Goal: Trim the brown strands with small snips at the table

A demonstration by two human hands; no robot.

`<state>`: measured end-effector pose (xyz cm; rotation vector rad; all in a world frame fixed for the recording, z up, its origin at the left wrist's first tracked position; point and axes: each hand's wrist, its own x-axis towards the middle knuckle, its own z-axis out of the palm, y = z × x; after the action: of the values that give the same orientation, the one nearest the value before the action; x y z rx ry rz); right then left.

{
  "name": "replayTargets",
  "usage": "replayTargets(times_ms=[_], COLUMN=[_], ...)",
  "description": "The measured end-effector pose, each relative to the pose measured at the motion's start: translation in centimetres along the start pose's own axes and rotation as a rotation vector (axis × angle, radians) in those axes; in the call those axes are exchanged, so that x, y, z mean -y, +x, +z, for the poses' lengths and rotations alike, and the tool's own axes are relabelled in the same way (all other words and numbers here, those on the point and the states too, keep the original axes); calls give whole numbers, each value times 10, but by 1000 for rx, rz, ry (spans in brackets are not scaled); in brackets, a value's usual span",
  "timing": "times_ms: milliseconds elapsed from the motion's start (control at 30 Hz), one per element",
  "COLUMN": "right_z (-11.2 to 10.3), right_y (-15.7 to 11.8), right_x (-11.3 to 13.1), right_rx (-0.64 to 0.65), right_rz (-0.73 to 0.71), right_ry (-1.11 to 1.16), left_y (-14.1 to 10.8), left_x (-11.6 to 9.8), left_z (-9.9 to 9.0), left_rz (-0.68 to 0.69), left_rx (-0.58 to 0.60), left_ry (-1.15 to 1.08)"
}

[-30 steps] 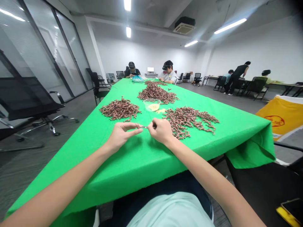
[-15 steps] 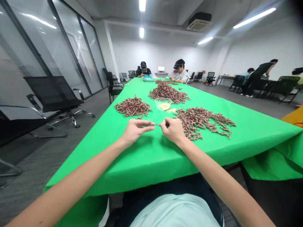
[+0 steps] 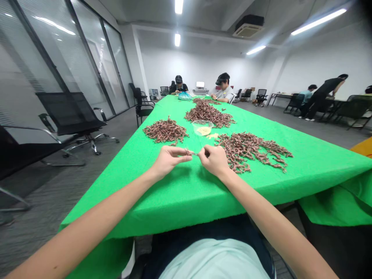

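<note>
My left hand (image 3: pixel 167 161) pinches a small brown knotted piece (image 3: pixel 188 152) between thumb and fingers, above the green cloth (image 3: pixel 174 201). Just to its right, my right hand (image 3: pixel 214 159) is closed on a thin metallic tool (image 3: pixel 196 154), whose tip meets the piece. Beyond my hands stands a clear plastic bowl (image 3: pixel 202 128) with pale yellow bits, and more bits (image 3: pixel 213 136) lie beside it. Brown knotted pieces form one pile (image 3: pixel 166 130) at the left and another (image 3: pixel 247 149) at the right of my hands.
A larger brown pile (image 3: pixel 209 114) lies farther up the table, near a blue plastic bag (image 3: pixel 184 95). Two people (image 3: pixel 225 92) sit at the far end. Black office chairs (image 3: pixel 71 116) stand on the left; more people and tables are at the right.
The whole view has shifted slightly, so the scene sits a little farther right. Both hands keep their hold, and less of the thin tool shows between them.
</note>
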<state>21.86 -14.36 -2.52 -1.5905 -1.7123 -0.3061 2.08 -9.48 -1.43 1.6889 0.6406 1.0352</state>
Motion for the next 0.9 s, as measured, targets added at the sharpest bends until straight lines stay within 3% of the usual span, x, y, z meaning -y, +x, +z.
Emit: replayTargets(times_ms=[600, 900], right_z=[-3, 1], right_y=[0, 0], right_x=[3, -3], right_rx=[65, 10], right_rz=[19, 99], right_ry=[-47, -33], left_y=[2, 4], left_x=[4, 10], left_z=[0, -5], left_rz=[1, -160], left_rx=[8, -202], left_ry=[20, 129])
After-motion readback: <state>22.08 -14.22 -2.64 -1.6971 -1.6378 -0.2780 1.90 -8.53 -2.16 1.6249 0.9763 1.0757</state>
